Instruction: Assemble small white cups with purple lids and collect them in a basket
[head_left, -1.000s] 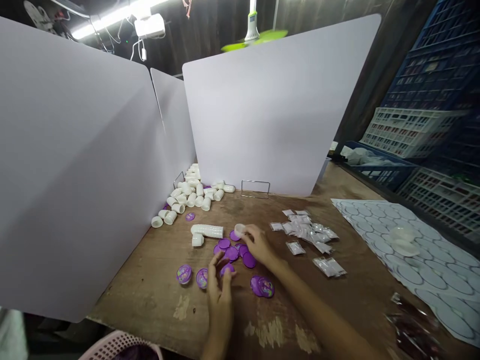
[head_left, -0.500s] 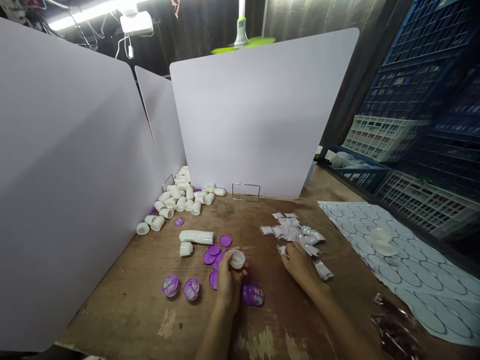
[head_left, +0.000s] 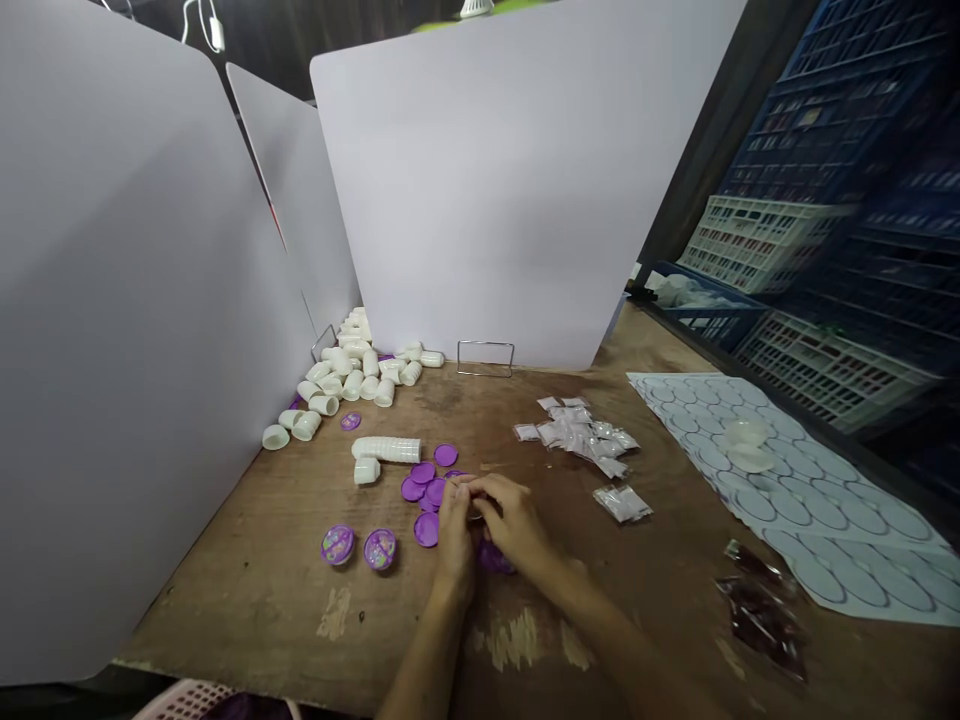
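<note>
My left hand (head_left: 452, 545) is closed around a small white cup (head_left: 474, 514), of which only a bit of rim shows. Over the cup's mouth, my right hand (head_left: 519, 522) has its fingers bent together; whatever they pinch is hidden. Flat purple lids (head_left: 426, 530) lie just left of my hands, and a purple piece (head_left: 495, 557) is partly covered below them. Two cups with patterned purple lids, one (head_left: 337, 545) beside the other (head_left: 380, 549), stand at left. Small clear sachets with whitish contents (head_left: 577, 432) are heaped to the right, with a few sachets (head_left: 622, 503) nearer me.
A nested row of white cups (head_left: 386, 450) and many loose cups (head_left: 352, 385) lie at left. White partitions (head_left: 480, 200) enclose the back and left. At right are a circle-patterned sheet (head_left: 810, 490), dark packets (head_left: 761, 615) and stacked crates (head_left: 832, 360).
My right hand has left the sachets and come left to the cup in my left hand. The sachet that was at its fingertips is gone from the table. The view has tilted downward.
</note>
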